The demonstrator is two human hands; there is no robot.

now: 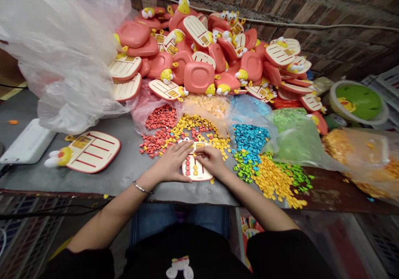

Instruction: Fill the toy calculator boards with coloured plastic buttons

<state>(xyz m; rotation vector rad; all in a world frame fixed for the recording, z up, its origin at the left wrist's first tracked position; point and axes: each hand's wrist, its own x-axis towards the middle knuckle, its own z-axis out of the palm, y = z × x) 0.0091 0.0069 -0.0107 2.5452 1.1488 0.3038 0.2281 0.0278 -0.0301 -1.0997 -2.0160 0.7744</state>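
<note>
A small cream board with a red rim (204, 176) lies on the grey table in front of me. Red pieces (187, 167) sit in its left slot, and yellow pieces (195, 169) in the slot beside it. My left hand (171, 162) holds the board from the left, fingers stretched over its upper part and thumb along the lower edge. My right hand (212, 160) is over the board's right side, thumb and fingertips pinched together above the yellow column. Whatever lies in that pinch is hidden.
Loose red pieces (160, 119), blue pieces (249, 139) and yellow pieces (274, 175) spill from plastic bags. Red-backed boards (199, 77) are heaped by the brick wall. Another board (93, 152), a white device (28, 141) and a large plastic bag (77, 62) are on the left.
</note>
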